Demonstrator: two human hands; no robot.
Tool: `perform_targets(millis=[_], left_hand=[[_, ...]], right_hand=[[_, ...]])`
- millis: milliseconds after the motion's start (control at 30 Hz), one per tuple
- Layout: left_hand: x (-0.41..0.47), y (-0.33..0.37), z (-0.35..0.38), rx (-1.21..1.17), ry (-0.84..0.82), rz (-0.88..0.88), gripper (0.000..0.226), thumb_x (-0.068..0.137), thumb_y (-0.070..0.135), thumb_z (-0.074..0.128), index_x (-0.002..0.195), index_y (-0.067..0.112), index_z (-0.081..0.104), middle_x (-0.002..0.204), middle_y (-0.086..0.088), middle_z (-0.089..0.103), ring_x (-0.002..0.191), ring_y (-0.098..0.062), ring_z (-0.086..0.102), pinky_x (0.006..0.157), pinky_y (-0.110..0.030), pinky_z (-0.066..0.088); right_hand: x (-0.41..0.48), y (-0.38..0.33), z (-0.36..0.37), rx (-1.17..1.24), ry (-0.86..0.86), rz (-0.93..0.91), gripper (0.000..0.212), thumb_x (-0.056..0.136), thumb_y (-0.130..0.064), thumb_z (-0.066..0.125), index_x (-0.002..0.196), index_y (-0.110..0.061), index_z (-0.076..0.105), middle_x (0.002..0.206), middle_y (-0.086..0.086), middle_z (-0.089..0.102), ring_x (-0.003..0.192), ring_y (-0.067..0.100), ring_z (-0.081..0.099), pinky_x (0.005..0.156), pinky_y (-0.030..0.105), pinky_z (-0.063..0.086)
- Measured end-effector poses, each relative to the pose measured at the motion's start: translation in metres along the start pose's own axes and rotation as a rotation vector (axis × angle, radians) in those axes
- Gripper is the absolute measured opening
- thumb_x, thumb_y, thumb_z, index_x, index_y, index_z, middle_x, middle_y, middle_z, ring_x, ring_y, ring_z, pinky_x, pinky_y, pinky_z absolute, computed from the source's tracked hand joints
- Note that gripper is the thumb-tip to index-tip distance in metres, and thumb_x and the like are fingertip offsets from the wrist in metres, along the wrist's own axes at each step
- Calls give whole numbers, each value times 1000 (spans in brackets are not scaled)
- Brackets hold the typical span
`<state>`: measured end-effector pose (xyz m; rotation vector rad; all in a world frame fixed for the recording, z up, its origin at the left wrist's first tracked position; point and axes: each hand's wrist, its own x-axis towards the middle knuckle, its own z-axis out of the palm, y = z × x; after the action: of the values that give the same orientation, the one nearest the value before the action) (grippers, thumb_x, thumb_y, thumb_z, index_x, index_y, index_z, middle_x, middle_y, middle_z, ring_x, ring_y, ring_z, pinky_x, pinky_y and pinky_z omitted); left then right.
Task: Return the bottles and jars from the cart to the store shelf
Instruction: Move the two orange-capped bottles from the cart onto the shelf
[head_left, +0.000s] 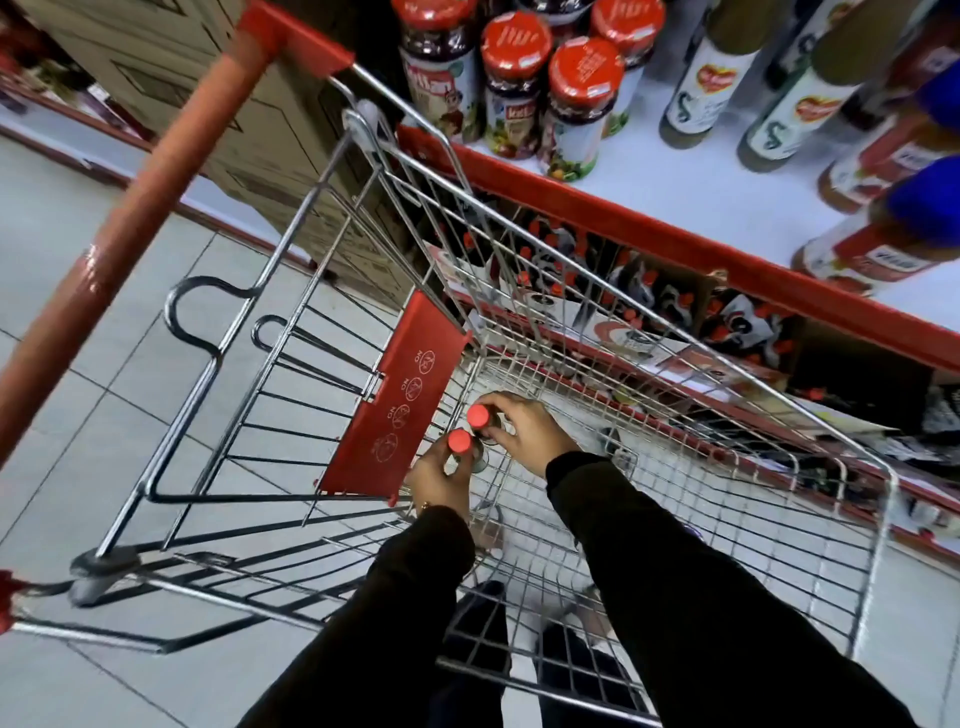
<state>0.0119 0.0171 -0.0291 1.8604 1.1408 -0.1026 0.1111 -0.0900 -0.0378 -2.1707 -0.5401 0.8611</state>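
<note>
Both my arms, in black sleeves, reach down into the wire shopping cart (810, 415). My left hand (439, 480) is closed around a small bottle with a red cap (460, 441). Just beyond it, my right hand (524, 434) grips a second red-capped bottle (478, 416). The two bottles stand upright and close together near the cart's red child-seat flap (400, 400). Their bodies are mostly hidden by my fingers. The white store shelf (675, 171) with a red front edge lies to the right, above the cart.
On the shelf stand red-lidded jars (582, 104), tall green-labelled bottles (711, 83) and blue-capped sauce bottles (893, 228). A lower shelf holds boxes of red-capped bottles (675, 306). Cardboard boxes (270, 119) stand beyond the cart's orange handle (145, 208). Pale floor tiles lie to the left.
</note>
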Motion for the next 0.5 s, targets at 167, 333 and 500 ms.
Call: perform_targets(millis=[167, 333, 500], left_hand=[[-29, 34, -17, 36, -109, 193, 24, 87, 10, 69, 111, 8, 71, 110, -7, 73, 98, -11, 59, 86, -14, 40], [-58, 70, -37, 63, -161, 360, 30, 84, 20, 74, 111, 8, 72, 110, -11, 71, 105, -23, 64, 88, -20, 40], [-78, 105, -50, 29, -167, 470, 41, 81, 33, 76, 116, 11, 72, 122, -13, 70, 123, -27, 57, 106, -27, 37]], right_hand=[[-48, -16, -37, 38, 110, 30, 41, 96, -17, 64, 136, -15, 55, 132, 9, 67, 122, 25, 62, 107, 34, 46], [-102, -32, -70, 96, 276, 56, 42, 96, -29, 65, 135, -22, 54, 129, 7, 68, 116, 20, 63, 104, 35, 48], [-143, -46, -99, 152, 437, 58, 43, 95, -36, 66, 134, -27, 53, 134, 3, 65, 122, 17, 60, 107, 38, 47]])
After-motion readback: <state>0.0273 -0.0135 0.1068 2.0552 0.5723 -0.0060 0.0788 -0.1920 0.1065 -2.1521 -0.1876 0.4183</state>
